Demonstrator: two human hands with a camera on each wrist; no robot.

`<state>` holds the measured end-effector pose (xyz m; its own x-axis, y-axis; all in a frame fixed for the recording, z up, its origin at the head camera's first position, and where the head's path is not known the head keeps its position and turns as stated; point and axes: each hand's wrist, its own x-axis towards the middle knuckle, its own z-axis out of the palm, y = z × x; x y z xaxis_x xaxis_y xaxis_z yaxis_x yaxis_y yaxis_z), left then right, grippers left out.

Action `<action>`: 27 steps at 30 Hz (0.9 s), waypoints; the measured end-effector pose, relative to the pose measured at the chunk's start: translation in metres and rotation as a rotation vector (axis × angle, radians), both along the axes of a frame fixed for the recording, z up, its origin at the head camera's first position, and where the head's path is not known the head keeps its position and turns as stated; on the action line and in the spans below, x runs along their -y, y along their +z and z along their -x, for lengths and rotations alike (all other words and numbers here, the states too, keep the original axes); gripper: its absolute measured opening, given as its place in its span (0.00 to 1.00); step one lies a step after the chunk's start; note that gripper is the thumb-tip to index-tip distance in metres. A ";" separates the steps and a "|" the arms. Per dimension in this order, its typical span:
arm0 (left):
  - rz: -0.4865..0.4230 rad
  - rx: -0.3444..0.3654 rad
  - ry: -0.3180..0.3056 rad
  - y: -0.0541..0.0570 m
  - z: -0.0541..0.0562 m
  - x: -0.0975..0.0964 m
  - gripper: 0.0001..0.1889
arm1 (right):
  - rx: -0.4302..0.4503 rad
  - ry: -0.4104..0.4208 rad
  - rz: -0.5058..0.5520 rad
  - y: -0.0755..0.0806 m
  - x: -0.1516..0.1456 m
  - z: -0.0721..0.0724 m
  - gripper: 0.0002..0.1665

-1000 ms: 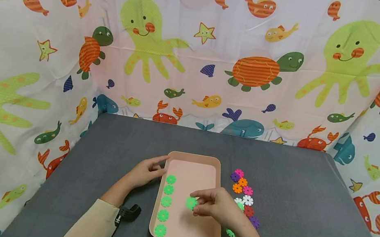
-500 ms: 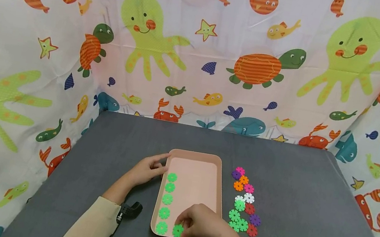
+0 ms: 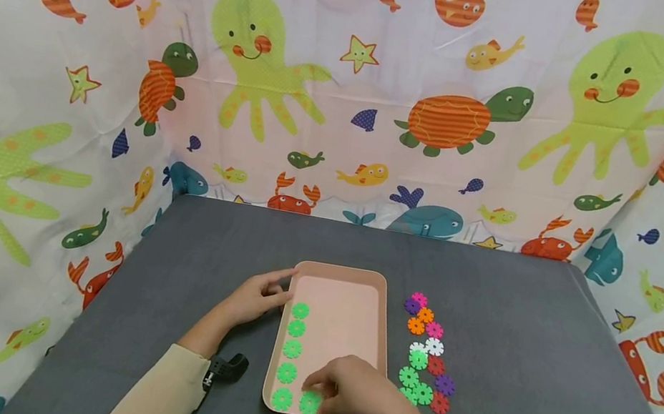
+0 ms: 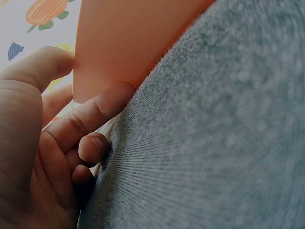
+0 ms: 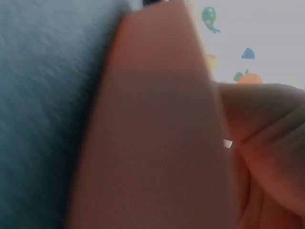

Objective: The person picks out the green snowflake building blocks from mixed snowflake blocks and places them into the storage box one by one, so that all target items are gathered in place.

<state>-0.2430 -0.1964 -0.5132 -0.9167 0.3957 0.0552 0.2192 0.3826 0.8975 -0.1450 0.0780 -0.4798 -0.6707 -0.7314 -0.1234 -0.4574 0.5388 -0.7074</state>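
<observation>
A green flower-shaped plastic disc (image 3: 309,403) lies flat at the near end of the pink tray (image 3: 350,297), right of a column of several matching green discs (image 3: 291,349). My right hand (image 3: 352,387) reaches over the tray's near right part, its fingertips pinching this disc; the thumb is largely hidden. In the right wrist view, the tray's outer wall (image 5: 152,133) hides the disc and fingertips. On the tray's far left side, my left hand (image 3: 253,296) touches the outer wall with extended fingers (image 4: 90,114), while the other fingers bend loosely beneath.
Right of the tray, a loose group of flower discs lies on the grey table (image 3: 515,366): green discs (image 3: 409,376), white, red (image 3: 440,403), purple, orange (image 3: 416,326) and pink ones. A sea-animal curtain (image 3: 345,122) surrounds the table's back and sides.
My right hand has carried a green disc from above the tray's middle down to its near end, beside the column. Over the last half second it has barely moved. My left hand stays put.
</observation>
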 end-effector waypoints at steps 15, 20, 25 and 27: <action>0.004 0.006 0.009 0.000 0.000 0.000 0.29 | 0.011 -0.361 0.102 0.032 -0.087 0.035 0.16; -0.013 -0.004 -0.009 -0.001 0.001 0.001 0.29 | -0.082 -0.456 -0.027 0.029 -0.112 0.040 0.13; -0.001 -0.004 0.000 -0.006 0.004 0.002 0.29 | -0.056 -0.518 -0.160 0.019 -0.123 0.043 0.13; 0.010 0.002 0.003 -0.013 0.008 0.004 0.29 | -0.038 -0.533 -0.197 0.014 -0.125 0.045 0.14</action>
